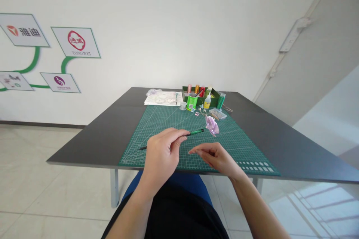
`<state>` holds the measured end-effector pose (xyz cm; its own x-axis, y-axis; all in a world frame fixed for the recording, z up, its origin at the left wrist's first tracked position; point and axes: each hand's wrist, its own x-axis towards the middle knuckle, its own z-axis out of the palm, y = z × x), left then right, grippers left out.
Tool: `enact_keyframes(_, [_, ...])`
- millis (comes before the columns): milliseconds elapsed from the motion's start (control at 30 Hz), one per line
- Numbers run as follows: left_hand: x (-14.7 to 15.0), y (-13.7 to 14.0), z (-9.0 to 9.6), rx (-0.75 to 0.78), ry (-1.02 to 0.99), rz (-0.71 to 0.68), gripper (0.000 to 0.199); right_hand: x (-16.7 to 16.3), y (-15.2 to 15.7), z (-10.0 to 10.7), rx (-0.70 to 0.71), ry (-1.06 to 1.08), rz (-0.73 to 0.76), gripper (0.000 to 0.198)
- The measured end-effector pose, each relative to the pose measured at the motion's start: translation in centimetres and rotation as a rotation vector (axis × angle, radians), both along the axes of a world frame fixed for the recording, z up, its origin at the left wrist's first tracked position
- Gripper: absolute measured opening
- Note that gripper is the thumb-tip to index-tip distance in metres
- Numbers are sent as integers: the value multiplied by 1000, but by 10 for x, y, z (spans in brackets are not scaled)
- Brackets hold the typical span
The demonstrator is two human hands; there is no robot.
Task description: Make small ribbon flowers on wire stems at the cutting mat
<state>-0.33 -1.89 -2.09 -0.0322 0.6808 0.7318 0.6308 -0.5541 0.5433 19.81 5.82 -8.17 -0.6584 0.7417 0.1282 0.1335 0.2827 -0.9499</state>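
Note:
My left hand (164, 151) is closed around a slim dark stick (143, 148) whose far part is wrapped in green (196, 132). A pale purple flower (212, 126) sits at the stick's right end, held up over the green cutting mat (162, 119). Below and to the right of the wrapped part is my right hand (214, 157), its thumb and fingers pinched together. Whatever lies between those fingertips, perhaps something thin, is too small to make out. The right hand is apart from the flower and the stick.
At the back stand a green can (192, 101), a glue bottle (207, 102), a small white jar (183, 106) and a dark green box (214, 101) of colored spools. A clear case (218, 114) lies before it. White sheets (162, 98) lie back left on the black table (112, 130).

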Motion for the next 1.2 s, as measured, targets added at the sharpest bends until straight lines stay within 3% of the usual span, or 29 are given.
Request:
enact_keyframes(367, [7,2,0,-64,-20,-2,21,11,-40,-13,-18,67,-92,43])
enact_keyframes(500, [8,4,-2,-81,-42,-36,29,11,-52,-15,-61,104,-131,44])
enact_keyframes(633, [8,5,-1,-106,-44,-81,25,11,-61,-14,-83,122,-153,44])
enact_keyframes(1000, [3,8,2,-139,-107,-94,23,3,-60,-15,-203,218,-189,45])
enact_keyframes(1200, [4,6,6,-154,-149,-113,24,11,-51,-35,-389,501,-158,52])
